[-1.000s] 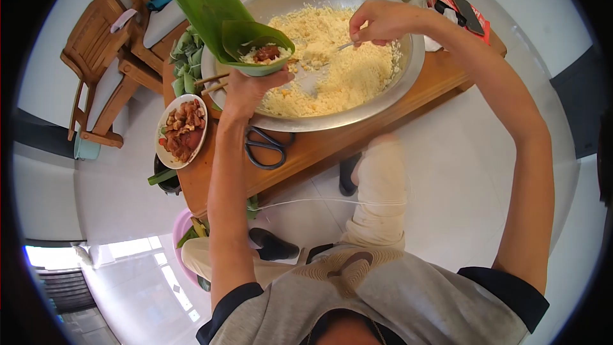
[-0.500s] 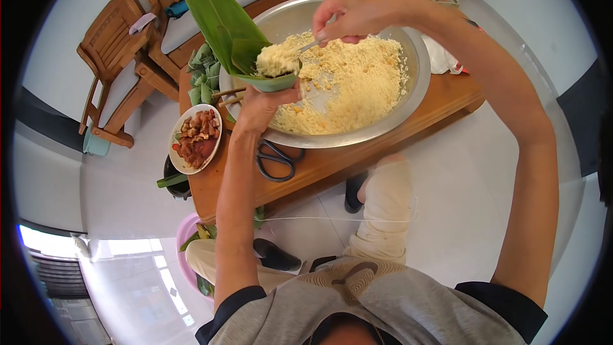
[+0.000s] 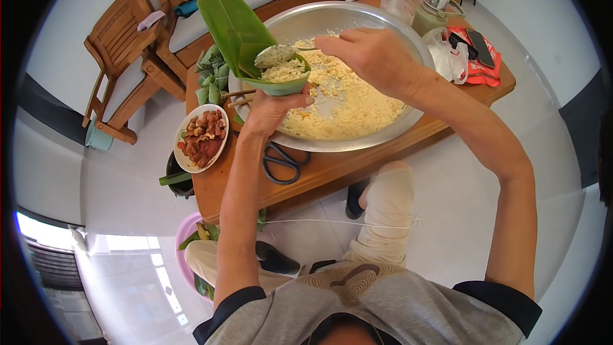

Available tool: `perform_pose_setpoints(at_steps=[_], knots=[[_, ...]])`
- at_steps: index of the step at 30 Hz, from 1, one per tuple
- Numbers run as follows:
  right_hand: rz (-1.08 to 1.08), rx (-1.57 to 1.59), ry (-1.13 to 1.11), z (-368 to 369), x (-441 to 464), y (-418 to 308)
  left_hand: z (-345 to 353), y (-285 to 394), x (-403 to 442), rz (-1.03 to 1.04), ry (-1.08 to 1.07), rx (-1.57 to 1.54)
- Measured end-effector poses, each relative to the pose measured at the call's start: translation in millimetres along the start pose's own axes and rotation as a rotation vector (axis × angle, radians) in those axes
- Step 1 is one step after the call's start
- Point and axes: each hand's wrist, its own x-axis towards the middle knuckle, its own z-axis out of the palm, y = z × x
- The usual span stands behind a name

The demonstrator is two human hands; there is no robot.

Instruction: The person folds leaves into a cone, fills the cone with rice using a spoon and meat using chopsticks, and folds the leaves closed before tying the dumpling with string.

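My left hand (image 3: pixel 273 110) holds a folded green leaf cone (image 3: pixel 235 29) from below, over the left side of the large metal basin (image 3: pixel 357 145). Pale rice (image 3: pixel 284 71) fills the cone's mouth. In my right hand (image 3: pixel 377 57) is a metal spoon (image 3: pixel 274 55), its bowl tilted against the rice in the cone. Loose yellowish rice (image 3: pixel 357 108) lies in the basin, below both hands. Chopsticks (image 3: pixel 239 97) stick out at the basin's left rim, partly hidden by my left hand.
A plate of meat (image 3: pixel 203 137) and wrapped leaf bundles (image 3: pixel 212 73) are left of the basin. Black scissors (image 3: pixel 284 163) lie near the table's front edge. A bottle (image 3: pixel 431 13), a red bag (image 3: pixel 488 75) and a phone (image 3: pixel 480 48) sit at the right.
The spoon went from the basin to the cone, carrying a heap of rice. That rice now lies in the cone, over the meat seen earlier, and the spoon's bowl has tipped over.
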Motion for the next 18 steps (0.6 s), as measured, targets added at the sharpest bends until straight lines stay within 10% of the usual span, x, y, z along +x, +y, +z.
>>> perform_pose_setpoints(at_steps=[6,18], knots=[[0.449,0.7,-0.348,-35.3,17.7,4.8,3.8,0.4,0.0,0.019,0.047,0.087],[0.517,0.803,-0.619,-17.6,15.7,1.1,8.5,5.1,-1.0,0.017,0.058,0.181]])
